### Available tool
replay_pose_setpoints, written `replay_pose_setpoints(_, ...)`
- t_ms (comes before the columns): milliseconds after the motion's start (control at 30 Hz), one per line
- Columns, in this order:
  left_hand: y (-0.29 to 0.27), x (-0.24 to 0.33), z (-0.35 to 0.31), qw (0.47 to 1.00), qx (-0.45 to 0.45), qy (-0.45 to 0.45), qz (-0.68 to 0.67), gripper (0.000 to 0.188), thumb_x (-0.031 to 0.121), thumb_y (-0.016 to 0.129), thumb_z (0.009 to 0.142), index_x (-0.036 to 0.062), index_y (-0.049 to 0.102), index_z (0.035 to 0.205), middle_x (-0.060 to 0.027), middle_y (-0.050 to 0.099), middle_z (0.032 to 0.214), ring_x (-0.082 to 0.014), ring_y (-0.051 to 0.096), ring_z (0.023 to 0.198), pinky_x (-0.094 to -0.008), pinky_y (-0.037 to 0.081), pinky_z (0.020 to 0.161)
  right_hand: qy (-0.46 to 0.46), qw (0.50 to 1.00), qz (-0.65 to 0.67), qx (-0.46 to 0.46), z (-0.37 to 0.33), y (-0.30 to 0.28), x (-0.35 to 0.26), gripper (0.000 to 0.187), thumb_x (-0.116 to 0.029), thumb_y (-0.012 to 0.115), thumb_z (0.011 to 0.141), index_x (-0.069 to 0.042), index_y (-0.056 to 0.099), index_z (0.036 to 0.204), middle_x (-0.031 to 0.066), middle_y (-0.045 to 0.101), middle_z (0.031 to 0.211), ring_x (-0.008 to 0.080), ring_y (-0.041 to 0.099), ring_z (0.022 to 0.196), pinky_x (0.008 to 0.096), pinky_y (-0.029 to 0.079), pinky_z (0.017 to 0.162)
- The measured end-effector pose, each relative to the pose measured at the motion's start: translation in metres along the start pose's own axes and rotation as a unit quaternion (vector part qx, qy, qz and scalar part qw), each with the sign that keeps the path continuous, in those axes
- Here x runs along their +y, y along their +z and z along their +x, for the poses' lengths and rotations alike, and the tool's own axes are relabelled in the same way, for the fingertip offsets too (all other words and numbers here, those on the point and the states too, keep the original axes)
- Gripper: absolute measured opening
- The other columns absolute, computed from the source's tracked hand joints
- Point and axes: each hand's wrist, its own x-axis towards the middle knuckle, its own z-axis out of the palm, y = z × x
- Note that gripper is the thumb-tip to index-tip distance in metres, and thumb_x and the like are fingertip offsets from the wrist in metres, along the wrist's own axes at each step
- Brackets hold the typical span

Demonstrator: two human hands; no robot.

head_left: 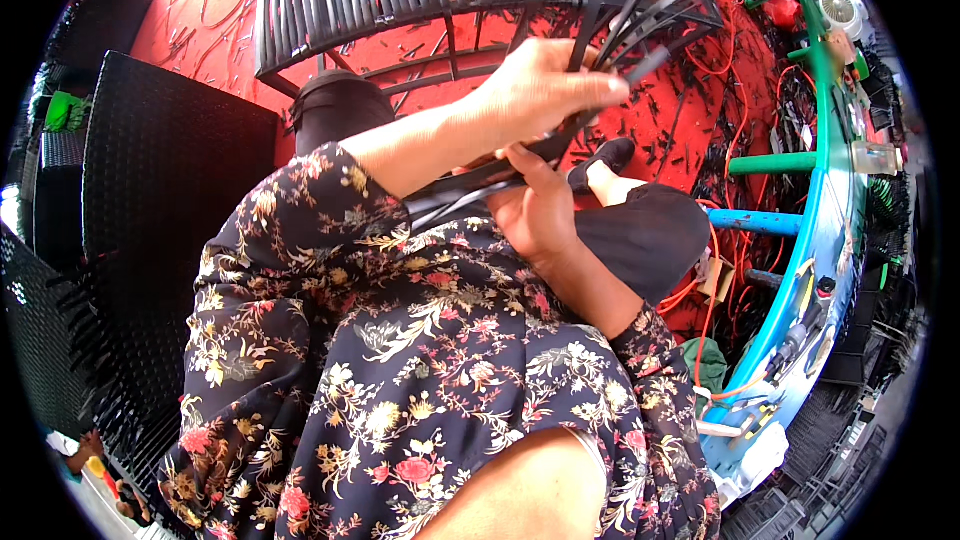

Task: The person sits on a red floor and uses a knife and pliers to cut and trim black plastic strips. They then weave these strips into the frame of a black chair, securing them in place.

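A loose bundle of long black flat strips (pixel 465 190), like plastic weaving cane, crosses in front of my chest and fans out to the upper right. My right hand (pixel 535 208) is closed round the bundle's lower part, thumb on top. Above it, my left hand (pixel 555 85) reaches across with its fingers curled on the strips; some of its fingertips are hidden and the strip ends are slightly blurred. Just beyond stands a black frame (pixel 350 2) with close rows of black strips laid over its top.
Black woven panels (pixel 165 160) stand at the left. Many black offcuts and orange cords lie on the red floor (pixel 215 35). Along the right runs a blue-green bench (pixel 790 310) with tools on it, and a small white fan (pixel 840 10) is behind.
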Motion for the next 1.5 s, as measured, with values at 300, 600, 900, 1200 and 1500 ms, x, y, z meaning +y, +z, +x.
replay_pose_setpoints(300, -0.037, -0.067, -0.069, 0.910, -0.265, -0.104, 0.301, 0.067, 0.031, 0.074, 0.067, -0.0037, 0.047, 0.117, -0.0198, 0.062, 0.096, -0.0277, 0.060, 0.092, -0.0359, 0.046, 0.080, -0.104, 0.988, 0.045, 0.105, 0.001, -0.079, -0.066, 0.013, -0.017, 0.048, 0.088, -0.005, 0.052, 0.083, 0.0112, 0.060, 0.082, 0.0287, 0.059, 0.080, 0.0462, 0.048, 0.076)
replay_pose_setpoints(600, -0.050, -0.081, -0.087, 0.833, -0.199, -0.100, 0.506, 0.032, 0.008, 0.055, 0.068, -0.0040, 0.043, 0.095, -0.0240, 0.058, 0.072, -0.0416, 0.057, 0.076, -0.0466, 0.045, 0.068, 0.151, 0.894, -0.310, 0.288, 0.032, -0.139, -0.061, 0.035, -0.038, 0.064, 0.079, -0.010, 0.053, 0.098, 0.0090, 0.061, 0.077, 0.0222, 0.062, 0.070, 0.0326, 0.051, 0.058)
replay_pose_setpoints(900, -0.043, -0.049, -0.121, 0.772, -0.229, -0.091, 0.585, 0.034, 0.009, 0.061, 0.066, -0.0022, 0.047, 0.094, -0.0186, 0.059, 0.070, -0.0354, 0.060, 0.068, -0.0439, 0.048, 0.058, -0.199, 0.813, -0.525, 0.157, 0.130, -0.097, -0.131, 0.071, -0.020, 0.076, 0.065, 0.010, 0.045, 0.121, 0.0170, 0.058, 0.107, 0.0210, 0.057, 0.098, 0.0295, 0.046, 0.083)
replay_pose_setpoints(1200, -0.042, -0.025, -0.114, 0.796, -0.148, 0.005, 0.587, 0.051, 0.027, 0.073, 0.063, 0.0036, 0.054, 0.104, -0.0110, 0.052, 0.097, -0.0287, 0.051, 0.096, -0.0398, 0.040, 0.081, -0.187, 0.895, -0.402, 0.040, 0.120, -0.074, -0.135, 0.019, -0.016, 0.054, 0.088, -0.001, 0.055, 0.099, -0.0016, 0.053, 0.074, 0.0055, 0.045, 0.057, 0.0205, 0.041, 0.053)
replay_pose_setpoints(1500, -0.058, -0.005, -0.060, 0.842, -0.018, 0.184, 0.506, 0.027, 0.011, 0.066, 0.067, 0.0027, 0.054, 0.090, -0.0140, 0.053, 0.089, -0.0339, 0.054, 0.084, -0.0417, 0.046, 0.070, -0.439, 0.335, -0.833, 0.023, 0.100, 0.067, -0.266, 0.016, -0.015, 0.055, 0.085, -0.002, 0.060, 0.092, 0.0164, 0.063, 0.079, 0.0312, 0.062, 0.070, 0.0381, 0.047, 0.063)
